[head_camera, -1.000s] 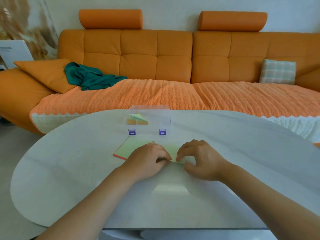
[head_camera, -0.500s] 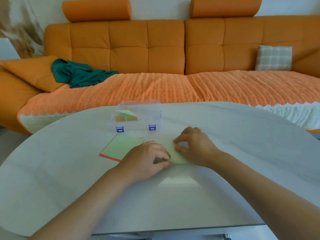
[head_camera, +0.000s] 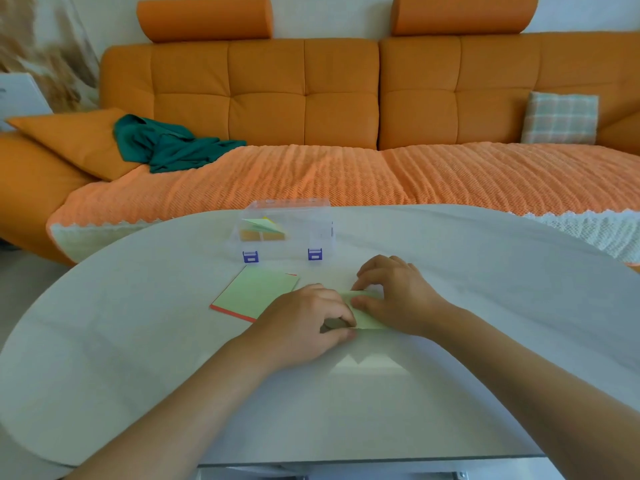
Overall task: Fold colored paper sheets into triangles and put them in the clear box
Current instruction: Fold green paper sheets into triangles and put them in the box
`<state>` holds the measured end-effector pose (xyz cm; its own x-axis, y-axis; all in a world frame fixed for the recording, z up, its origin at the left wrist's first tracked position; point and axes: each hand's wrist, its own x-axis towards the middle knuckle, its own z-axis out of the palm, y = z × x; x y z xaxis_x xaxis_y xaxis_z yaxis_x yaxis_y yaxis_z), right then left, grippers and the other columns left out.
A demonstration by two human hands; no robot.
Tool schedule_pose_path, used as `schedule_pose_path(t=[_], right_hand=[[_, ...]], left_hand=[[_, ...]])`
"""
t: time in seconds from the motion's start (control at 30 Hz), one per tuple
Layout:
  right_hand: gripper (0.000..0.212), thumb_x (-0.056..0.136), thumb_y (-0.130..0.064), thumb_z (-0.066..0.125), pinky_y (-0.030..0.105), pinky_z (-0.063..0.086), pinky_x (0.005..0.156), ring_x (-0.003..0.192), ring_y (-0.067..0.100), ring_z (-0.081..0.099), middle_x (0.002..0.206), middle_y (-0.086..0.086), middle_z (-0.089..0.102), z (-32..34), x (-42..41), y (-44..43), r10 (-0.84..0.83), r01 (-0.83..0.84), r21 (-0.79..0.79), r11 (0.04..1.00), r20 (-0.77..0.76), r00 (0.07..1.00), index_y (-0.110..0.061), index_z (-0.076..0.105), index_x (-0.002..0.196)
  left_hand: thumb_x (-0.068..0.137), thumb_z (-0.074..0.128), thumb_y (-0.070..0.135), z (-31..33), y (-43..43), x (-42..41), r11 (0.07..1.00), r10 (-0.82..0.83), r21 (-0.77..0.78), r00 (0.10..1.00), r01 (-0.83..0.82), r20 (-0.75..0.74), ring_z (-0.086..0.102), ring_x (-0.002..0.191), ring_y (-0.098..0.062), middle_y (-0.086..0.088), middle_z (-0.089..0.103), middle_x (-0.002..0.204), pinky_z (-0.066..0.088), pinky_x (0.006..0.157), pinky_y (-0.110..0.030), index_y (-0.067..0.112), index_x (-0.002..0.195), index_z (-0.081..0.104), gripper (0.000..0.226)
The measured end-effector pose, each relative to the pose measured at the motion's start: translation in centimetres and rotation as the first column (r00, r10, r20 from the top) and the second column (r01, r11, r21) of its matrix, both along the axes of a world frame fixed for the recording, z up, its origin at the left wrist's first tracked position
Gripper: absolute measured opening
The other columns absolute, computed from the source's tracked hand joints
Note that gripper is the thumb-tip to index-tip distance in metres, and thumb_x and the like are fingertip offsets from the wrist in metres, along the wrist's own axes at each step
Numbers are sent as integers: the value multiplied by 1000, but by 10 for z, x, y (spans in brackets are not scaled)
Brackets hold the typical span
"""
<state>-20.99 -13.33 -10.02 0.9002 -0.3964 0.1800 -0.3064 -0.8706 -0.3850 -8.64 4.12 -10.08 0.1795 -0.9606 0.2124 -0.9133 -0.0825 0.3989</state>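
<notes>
A pale green paper sheet [head_camera: 365, 315] lies folded on the white table [head_camera: 138, 341] between my hands. My left hand [head_camera: 304, 323] pinches its near left corner with curled fingers. My right hand [head_camera: 394, 292] holds the sheet's right part, thumb and fingertips curled onto the fold. To the left lies a small stack of sheets [head_camera: 254, 292], light green on top with a red one beneath. Behind it stands the clear box [head_camera: 318, 223] with purple latches, holding folded green, yellow and orange pieces.
An orange sofa [head_camera: 311, 98] runs along the far side of the table, with a teal cloth [head_camera: 166, 147], an orange cushion and a plaid cushion [head_camera: 559, 117] on it. The table's near edge is just below my forearms.
My right hand has slid back along the green sheet towards me, pressing the fold, while my left hand stays on the corner. The view has tilted slightly.
</notes>
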Motion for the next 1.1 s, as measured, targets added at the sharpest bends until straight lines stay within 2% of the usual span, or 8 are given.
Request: schedule_pose_path(t=[0.1, 0.2, 0.3, 0.4, 0.53, 0.63, 0.87, 1.1], right_hand=[[17, 87, -33, 73, 21, 42, 85, 96, 7, 54, 104, -15, 60, 3, 1, 5, -26, 11, 179, 984, 79, 997, -34, 63, 101], [37, 84, -17, 75, 13, 41, 66, 77, 3, 54, 93, -10, 57, 8, 3, 9, -111, 47, 420, 906, 130, 985, -34, 56, 111], [57, 80, -4, 75, 19, 49, 62, 74, 9, 60, 94, -2, 60, 14, 3, 12, -137, 26, 571, 820, 151, 979, -35, 55, 124], [51, 80, 2, 72, 26, 54, 68, 72, 10, 64, 84, -1, 67, 17, 4, 18, -121, -33, 638, 769, 196, 973, -29, 63, 119], [14, 89, -18, 73, 17, 51, 71, 77, 4, 66, 85, -9, 74, 22, 4, 26, -132, -50, 716, 697, 197, 971, -26, 76, 100], [20, 94, -36, 65, 23, 53, 77, 81, 8, 68, 91, -1, 76, 25, 3, 26, -178, -16, 766, 643, 170, 969, -22, 79, 96], [10, 84, -14, 78, 13, 49, 59, 67, 4, 67, 83, 0, 77, 24, -4, 27, -237, 65, 744, 665, 127, 963, -17, 78, 94], [6, 88, -21, 75, 13, 48, 57, 63, 3, 65, 78, -5, 76, 26, -6, 30, -263, 81, 744, 663, 130, 956, -19, 80, 89]], left_hand=[[90, 68, 39, -2, 1, 0, 999, 21, -37, 998, -23, -53, 47, 109, -1, 20, 59, 114, 47, 92, -34, 27, 98, 76, 17], [90, 71, 36, -3, 2, 2, 993, 53, -100, 996, -60, -79, 43, 115, -2, 15, 51, 122, 44, 94, -27, 24, 92, 77, 13], [90, 71, 39, -1, 2, 3, 986, 109, -116, 989, -120, -98, 30, 132, 0, 18, 43, 138, 28, 100, -15, 27, 90, 76, 12], [89, 72, 39, 2, 1, 4, 981, 147, -98, 974, -165, -173, 22, 140, 3, 22, 39, 145, 17, 109, -17, 31, 88, 71, 8], [89, 71, 34, 5, -2, 2, 960, 204, -101, 902, -260, -381, 58, 99, 0, 20, 66, 102, 43, 88, -23, 32, 84, 69, 6], [91, 70, 28, 4, -5, 1, 932, 244, -110, 820, -346, -518, 55, 69, -5, 15, 66, 77, 41, 65, -21, 29, 86, 70, 5], [91, 69, 25, 2, -8, -2, 879, 273, -158, 745, -451, -608, 50, 62, -5, 5, 68, 78, 39, 62, -15, 36, 107, 62, 21], [87, 76, 29, -1, -12, -8, 852, 282, -212, 761, -479, -584, 53, 60, -2, 14, 64, 69, 42, 59, -15, 31, 92, 75, 6]])
